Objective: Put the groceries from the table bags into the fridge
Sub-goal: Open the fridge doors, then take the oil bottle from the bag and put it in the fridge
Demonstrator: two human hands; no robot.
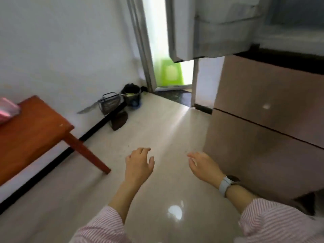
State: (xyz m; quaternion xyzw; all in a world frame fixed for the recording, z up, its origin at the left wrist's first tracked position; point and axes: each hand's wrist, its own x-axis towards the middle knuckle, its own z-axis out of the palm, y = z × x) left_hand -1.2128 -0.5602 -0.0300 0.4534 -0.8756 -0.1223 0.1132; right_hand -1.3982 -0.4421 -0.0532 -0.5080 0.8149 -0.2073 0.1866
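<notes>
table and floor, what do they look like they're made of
Table: looks like wood with a smooth reddish-brown finish, judging by its solid colour and square tapered leg.
Floor: probably glazed tile or polished stone, pale and glossy, since it mirrors bright light spots.

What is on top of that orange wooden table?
On the table only part of a pink bag shows at the picture's left edge; its contents and the rest of the tabletop lie out of view.

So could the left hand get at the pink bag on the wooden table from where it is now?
Probably not without a step or turn. The left hand hangs open over bare floor, holding nothing, while the pink bag sits at the frame's far left on the table. Nothing blocks the way.
</notes>
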